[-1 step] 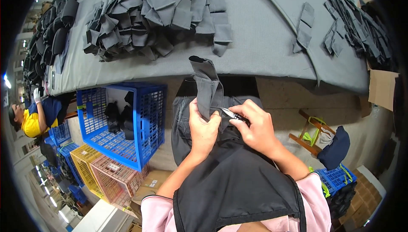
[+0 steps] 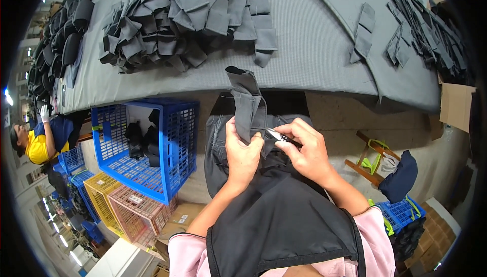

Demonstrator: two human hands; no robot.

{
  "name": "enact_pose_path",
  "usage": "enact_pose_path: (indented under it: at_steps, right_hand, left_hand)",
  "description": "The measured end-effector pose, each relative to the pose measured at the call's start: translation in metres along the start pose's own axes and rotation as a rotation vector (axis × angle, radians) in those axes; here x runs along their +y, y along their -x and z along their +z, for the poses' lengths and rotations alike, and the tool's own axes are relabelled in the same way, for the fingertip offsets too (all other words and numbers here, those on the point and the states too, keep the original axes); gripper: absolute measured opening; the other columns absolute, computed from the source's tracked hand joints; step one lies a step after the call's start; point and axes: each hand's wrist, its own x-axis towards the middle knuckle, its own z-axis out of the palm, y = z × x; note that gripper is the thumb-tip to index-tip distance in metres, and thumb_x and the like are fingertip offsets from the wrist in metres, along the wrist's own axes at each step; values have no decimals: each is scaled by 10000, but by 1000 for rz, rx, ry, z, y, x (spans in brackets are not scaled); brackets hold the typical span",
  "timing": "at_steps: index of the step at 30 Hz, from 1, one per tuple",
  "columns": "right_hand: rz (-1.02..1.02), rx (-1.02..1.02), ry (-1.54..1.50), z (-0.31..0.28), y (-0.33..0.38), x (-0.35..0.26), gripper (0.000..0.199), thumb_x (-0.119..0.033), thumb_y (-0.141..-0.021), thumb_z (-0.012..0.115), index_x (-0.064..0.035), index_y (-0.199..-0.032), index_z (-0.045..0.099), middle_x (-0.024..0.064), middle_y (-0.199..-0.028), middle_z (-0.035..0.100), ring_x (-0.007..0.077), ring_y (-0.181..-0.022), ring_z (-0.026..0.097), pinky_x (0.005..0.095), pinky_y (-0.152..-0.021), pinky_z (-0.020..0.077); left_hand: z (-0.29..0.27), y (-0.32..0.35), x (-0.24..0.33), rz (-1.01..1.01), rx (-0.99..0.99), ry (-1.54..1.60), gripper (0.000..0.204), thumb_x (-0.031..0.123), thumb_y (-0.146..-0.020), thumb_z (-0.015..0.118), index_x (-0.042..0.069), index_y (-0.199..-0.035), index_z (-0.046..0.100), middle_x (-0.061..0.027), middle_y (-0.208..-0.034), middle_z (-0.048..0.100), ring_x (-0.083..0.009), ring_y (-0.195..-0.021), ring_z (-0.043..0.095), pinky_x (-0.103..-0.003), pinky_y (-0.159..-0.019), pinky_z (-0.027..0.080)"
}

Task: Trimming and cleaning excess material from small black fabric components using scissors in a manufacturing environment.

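My left hand point(image 2: 243, 152) is closed on a dark grey fabric piece point(image 2: 247, 102), pinching its lower end between thumb and fingers. The piece stands upright over my lap, folded and stitched, with a hollow upper end. In my right hand point(image 2: 307, 150) is a pair of thread snips point(image 2: 276, 135) with silver pointed blades and a dark handle. Their tip points left, close to the fabric's lower right edge by my left thumb; whether it touches cannot be made out. Loose threads lie on the black apron point(image 2: 284, 211) around the piece.
A grey-covered table point(image 2: 314, 64) stands ahead, bearing a heap of grey fabric pieces point(image 2: 177, 18) and more strips point(image 2: 426, 33) at right. A blue crate point(image 2: 165, 150) holding black items is at left; a wooden stool point(image 2: 375, 160) is at right. A co-worker point(image 2: 43, 140) is far left.
My right hand and the snips have shifted slightly right, drawing the tip a little away from my left thumb. My left hand and the fabric piece stay put.
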Motion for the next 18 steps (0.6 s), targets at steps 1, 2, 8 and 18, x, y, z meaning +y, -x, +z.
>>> enact_pose_path:
  at_steps: [1,2,8,18]
  right_hand:
    - [41,6,29,-4,0,-6,263,7,-692,669,4,-943,594,93,-802,548,239,-619,561,272,-585,474]
    - [41,7,30,-5,-1,-9,263,7,-692,669,4,-943,594,93,-802,548,239,-619,561,272,-585,474]
    - [-134,-94,441,-12,-9,-18,265,-44,-689,680,-28,-929,569,90,-818,536,272,-621,578,336,-527,461]
    - [-133,-290,425,-23,-25,-16,255,-81,-693,677,-34,-896,531,89,-819,532,313,-645,566,386,-517,442]
  left_hand:
    - [0,0,-1,5,2,-11,442,-57,-790,517,-33,-1200,353,-90,-1065,510,-110,-942,507,-236,-832,415]
    - [-1,0,0,6,0,-9,442,-57,-790,517,-33,-1200,353,-90,-1065,510,-110,-942,507,-236,-832,415]
    - [2,1,1,30,10,-57,435,-62,-789,515,-30,-1193,358,-89,-1062,512,-116,-939,511,-237,-831,419]
    - [0,1,0,-47,-40,-106,440,-60,-779,528,-33,-1187,363,-99,-1071,517,-121,-970,511,-245,-854,416]
